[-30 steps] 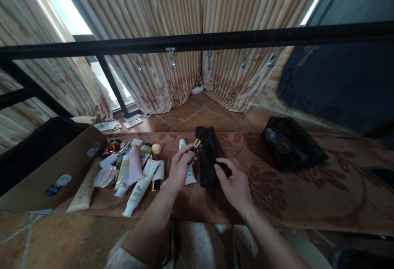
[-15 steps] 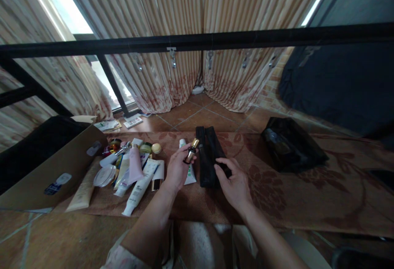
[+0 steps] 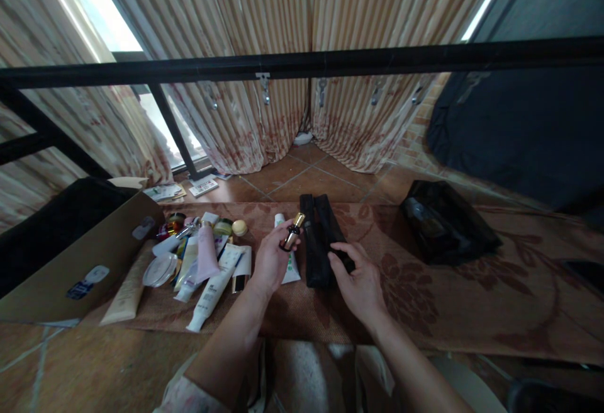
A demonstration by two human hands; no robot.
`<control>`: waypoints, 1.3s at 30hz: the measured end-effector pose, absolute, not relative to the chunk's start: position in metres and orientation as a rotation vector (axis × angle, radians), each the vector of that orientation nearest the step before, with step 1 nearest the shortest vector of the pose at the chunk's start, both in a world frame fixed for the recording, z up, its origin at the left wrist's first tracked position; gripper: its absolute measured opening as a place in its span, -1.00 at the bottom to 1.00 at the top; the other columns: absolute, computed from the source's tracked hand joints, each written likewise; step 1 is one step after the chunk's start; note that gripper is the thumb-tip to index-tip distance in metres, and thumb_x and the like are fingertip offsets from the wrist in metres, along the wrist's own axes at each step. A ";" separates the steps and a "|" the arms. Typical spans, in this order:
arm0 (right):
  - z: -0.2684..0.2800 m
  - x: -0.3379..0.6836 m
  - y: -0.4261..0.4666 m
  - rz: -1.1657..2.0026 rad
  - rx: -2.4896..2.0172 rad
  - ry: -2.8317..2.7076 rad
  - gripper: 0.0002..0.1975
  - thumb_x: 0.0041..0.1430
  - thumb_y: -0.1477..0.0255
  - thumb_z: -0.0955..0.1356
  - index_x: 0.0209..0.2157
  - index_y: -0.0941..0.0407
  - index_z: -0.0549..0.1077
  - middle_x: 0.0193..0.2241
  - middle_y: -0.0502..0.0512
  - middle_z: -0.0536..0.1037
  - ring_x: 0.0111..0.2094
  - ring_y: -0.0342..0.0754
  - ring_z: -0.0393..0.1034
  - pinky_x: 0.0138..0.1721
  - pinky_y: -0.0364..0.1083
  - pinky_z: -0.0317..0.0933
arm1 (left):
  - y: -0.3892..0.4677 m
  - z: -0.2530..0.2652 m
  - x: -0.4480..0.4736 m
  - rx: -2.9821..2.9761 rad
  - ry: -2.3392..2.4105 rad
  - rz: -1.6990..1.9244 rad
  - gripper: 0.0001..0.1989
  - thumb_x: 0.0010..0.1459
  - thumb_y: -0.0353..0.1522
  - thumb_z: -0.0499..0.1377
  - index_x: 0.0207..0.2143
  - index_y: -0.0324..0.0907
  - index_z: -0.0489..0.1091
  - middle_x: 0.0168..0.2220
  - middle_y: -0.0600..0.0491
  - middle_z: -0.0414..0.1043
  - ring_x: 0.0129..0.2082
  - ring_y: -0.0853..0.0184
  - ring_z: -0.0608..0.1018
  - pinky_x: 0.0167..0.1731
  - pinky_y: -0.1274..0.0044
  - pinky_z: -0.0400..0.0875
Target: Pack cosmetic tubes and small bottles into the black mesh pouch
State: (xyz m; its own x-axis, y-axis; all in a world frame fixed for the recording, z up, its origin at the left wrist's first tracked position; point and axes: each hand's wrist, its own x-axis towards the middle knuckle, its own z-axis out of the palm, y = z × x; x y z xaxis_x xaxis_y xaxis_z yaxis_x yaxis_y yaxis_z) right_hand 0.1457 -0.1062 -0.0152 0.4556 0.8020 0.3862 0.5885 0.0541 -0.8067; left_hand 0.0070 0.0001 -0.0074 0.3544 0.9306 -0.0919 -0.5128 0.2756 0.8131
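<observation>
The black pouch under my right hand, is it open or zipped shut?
Open: the black pouch shows two parted edges with a gap between, and the right hand rests on its near end.

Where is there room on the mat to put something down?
The mat lies bare between the black pouch and the black bag, and along the near edge past the right hand. Left of the left hand it is crowded: tubes and jars fill the space up to the box.
</observation>
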 end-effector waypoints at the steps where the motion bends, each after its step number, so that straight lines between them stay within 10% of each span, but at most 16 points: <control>1: -0.015 0.146 -0.106 0.246 -1.635 -1.230 -0.80 0.20 0.30 0.30 -0.21 0.06 0.49 -0.23 0.10 0.50 -0.17 0.02 0.41 -0.15 -0.01 0.27 | 0.000 -0.007 0.007 0.783 0.647 1.065 -0.67 0.00 -0.33 0.17 -0.16 -0.25 0.50 -0.32 -0.02 0.53 -0.45 0.43 0.47 -0.43 0.57 0.25; 39: -0.019 0.147 -0.105 0.237 -1.629 -1.240 -0.80 0.20 0.31 0.30 -0.20 0.07 0.50 -0.25 0.08 0.49 -0.17 0.00 0.41 -0.14 -0.03 0.25 | 0.000 -0.006 0.008 0.783 0.659 1.116 -0.73 -0.12 -0.42 0.29 -0.28 -0.21 0.57 -0.35 0.04 0.54 -0.44 0.47 0.46 -0.36 0.59 0.30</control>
